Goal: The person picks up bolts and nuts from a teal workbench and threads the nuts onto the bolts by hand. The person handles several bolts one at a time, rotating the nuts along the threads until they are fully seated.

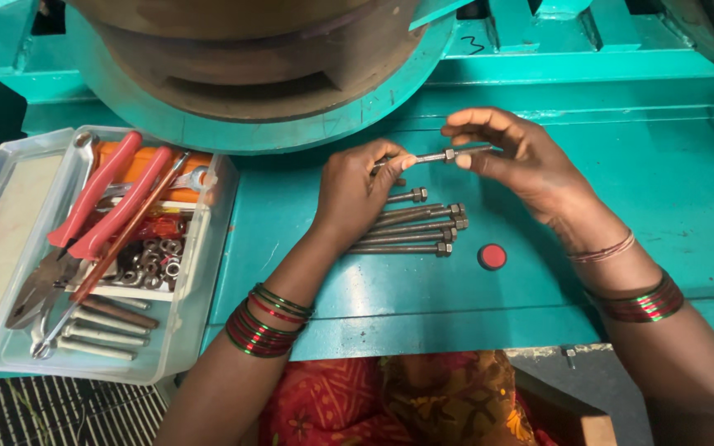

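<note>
Nearest us lay a lap in red and orange cloth (390,400), and both forearms crossed the front edge of the teal tabletop (423,306), each wrist ringed with red and green bangles (268,320). At the left stood one clear plastic box (177,330) with its lid folded open. In it we counted two red-handled pliers (97,211), a heap of nuts (154,260) too many to count, and about five plain grey rods (105,330) along its near side.

One small red round cap (492,256) sat on the tabletop, just right of a row of bolts (411,227). We counted about six bolts there, lying side by side with their nut-bearing ends to the right, one shorter than the rest.

Above that row, we held one more long bolt (431,157) level in the air between our hands. Our left hand (357,194) was clenched around its left part, thumb and forefinger pinching the shaft. Our right hand (522,161) had a looser grip: thumb and forefinger closed on the right end, the other fingers spread. The bolt looked thin, straight and dull grey, with a small nut (449,154) on it near our right fingertips.

Farthest off rose one big round brown metal wheel (241,58) on the teal machine frame (588,49).
</note>
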